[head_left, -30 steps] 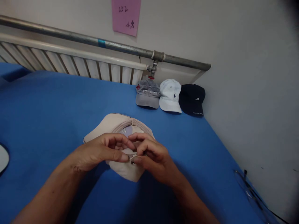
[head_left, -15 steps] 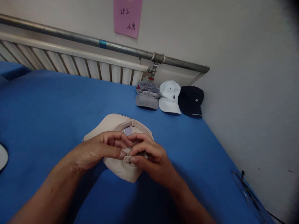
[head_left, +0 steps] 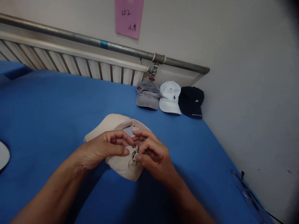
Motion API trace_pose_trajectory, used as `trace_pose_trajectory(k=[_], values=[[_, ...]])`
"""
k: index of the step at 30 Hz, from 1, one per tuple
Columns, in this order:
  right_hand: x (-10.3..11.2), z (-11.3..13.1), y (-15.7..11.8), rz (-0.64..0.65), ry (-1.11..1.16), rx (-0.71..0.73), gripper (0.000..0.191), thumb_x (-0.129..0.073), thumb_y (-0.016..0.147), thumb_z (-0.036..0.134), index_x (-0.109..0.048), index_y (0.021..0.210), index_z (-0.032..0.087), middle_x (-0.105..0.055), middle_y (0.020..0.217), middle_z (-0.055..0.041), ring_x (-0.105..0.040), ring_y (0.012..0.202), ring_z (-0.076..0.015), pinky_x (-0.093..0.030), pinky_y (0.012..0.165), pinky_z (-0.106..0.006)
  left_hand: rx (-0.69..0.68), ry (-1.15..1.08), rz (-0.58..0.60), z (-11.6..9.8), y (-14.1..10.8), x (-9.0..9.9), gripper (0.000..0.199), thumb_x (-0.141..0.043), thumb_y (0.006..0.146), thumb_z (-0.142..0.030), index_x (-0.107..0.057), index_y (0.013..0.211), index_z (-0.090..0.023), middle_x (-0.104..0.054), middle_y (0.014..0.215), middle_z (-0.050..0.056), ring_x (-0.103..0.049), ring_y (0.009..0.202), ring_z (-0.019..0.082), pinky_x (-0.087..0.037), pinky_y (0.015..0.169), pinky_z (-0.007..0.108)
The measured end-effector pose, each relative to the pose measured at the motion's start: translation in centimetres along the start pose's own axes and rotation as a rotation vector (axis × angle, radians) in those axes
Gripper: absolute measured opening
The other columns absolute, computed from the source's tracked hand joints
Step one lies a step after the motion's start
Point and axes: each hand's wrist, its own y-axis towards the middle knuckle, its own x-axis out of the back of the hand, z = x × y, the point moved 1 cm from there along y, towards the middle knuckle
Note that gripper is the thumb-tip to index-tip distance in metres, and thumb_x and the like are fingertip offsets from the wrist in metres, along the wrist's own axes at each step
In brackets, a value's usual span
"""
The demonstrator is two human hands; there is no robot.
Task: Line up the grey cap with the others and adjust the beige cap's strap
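A beige cap (head_left: pixel 126 166) lies upside down on the blue surface (head_left: pixel 58 102), its brim toward the upper left and its inner band showing. My left hand (head_left: pixel 109 147) grips the cap's rear edge between thumb and fingers. On the other side of a small metal buckle (head_left: pixel 134 155), my right hand (head_left: pixel 151 152) pinches the end of the cap's strap with thumb and forefinger. The fingertips of both hands nearly meet above the cap's opening and hide part of it.
Grey (head_left: pixel 148 95), white (head_left: pixel 170 97) and black (head_left: pixel 191 101) caps stand in a row by the wall. Glasses (head_left: pixel 247 193) lie at the lower right. A white object (head_left: pixel 3 155) shows at the left edge. Behind are a radiator (head_left: pixel 93 68) and a pipe (head_left: pixel 77 36).
My right thumb and forefinger have shifted slightly right with the strap end, away from my left thumb. The metal buckle now shows between the hands.
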Motion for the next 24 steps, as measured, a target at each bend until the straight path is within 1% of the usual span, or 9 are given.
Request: trace_pose_trajectory(k=[2, 4, 11, 16, 20, 24], values=[[-0.1, -0.1, 0.0, -0.028, -0.014, 0.021, 0.014, -0.067, 0.075, 0.010, -0.060, 0.067, 0.019, -0.057, 0.127, -0.0066, -0.063, 0.104, -0.0208, -0.050, 0.094, -0.040, -0.003, -0.003, -0.011, -0.1, -0.1, -0.2, 0.022, -0.082, 0.068, -0.014, -0.071, 0.086, -0.016, -0.066, 0.072, -0.001, -0.057, 0.067, 0.007, -0.041, 0.065, 0.017], [-0.2, -0.2, 0.0, -0.031, -0.043, 0.055, 0.015, -0.066, 0.075, 0.009, -0.059, 0.067, 0.019, -0.058, 0.126, -0.0073, -0.064, 0.101, -0.0206, -0.052, 0.091, -0.040, -0.003, -0.005, -0.016, -0.1, -0.1, -0.3, 0.021, -0.083, 0.066, -0.013, -0.071, 0.084, -0.016, -0.067, 0.071, 0.000, -0.057, 0.067, 0.007, -0.041, 0.066, 0.017], [0.0, 0.2, 0.0, -0.013, -0.220, 0.196, 0.015, -0.061, 0.074, 0.006, -0.056, 0.069, 0.019, -0.059, 0.120, -0.0101, -0.065, 0.100, -0.0203, -0.053, 0.088, -0.038, 0.000, 0.020, -0.056, -0.1, -0.2, -0.2, 0.024, -0.085, 0.066, -0.017, -0.071, 0.085, -0.016, -0.067, 0.072, 0.000, -0.058, 0.067, 0.007, -0.041, 0.066, 0.016], [0.1, 0.4, -0.2, 0.005, -0.314, 0.274, 0.016, -0.057, 0.074, 0.004, -0.053, 0.071, 0.020, -0.060, 0.117, -0.0106, -0.065, 0.098, -0.0192, -0.055, 0.086, -0.036, 0.017, 0.036, -0.034, 0.1, 0.0, -0.1, 0.023, -0.084, 0.067, -0.019, -0.070, 0.085, -0.016, -0.067, 0.073, 0.001, -0.058, 0.064, 0.007, -0.042, 0.063, 0.016], [0.0, 0.6, -0.2, 0.027, -0.366, 0.286, 0.019, -0.057, 0.073, 0.002, -0.051, 0.071, 0.020, -0.060, 0.120, -0.0117, -0.064, 0.103, -0.0198, -0.054, 0.088, -0.035, 0.013, 0.036, -0.032, 0.0, 0.0, -0.2, 0.021, -0.083, 0.068, -0.018, -0.070, 0.084, -0.016, -0.068, 0.073, 0.000, -0.059, 0.065, 0.007, -0.043, 0.064, 0.015], [0.0, 0.8, 0.0, 0.094, -0.351, 0.219, 0.020, -0.055, 0.073, 0.000, -0.050, 0.070, 0.019, -0.060, 0.118, -0.0113, -0.063, 0.106, -0.0189, -0.052, 0.090, -0.032, 0.013, 0.039, -0.023, 0.0, -0.1, -0.3, 0.021, -0.082, 0.068, -0.016, -0.069, 0.084, -0.016, -0.070, 0.073, 0.000, -0.060, 0.064, 0.006, -0.043, 0.061, 0.014]])
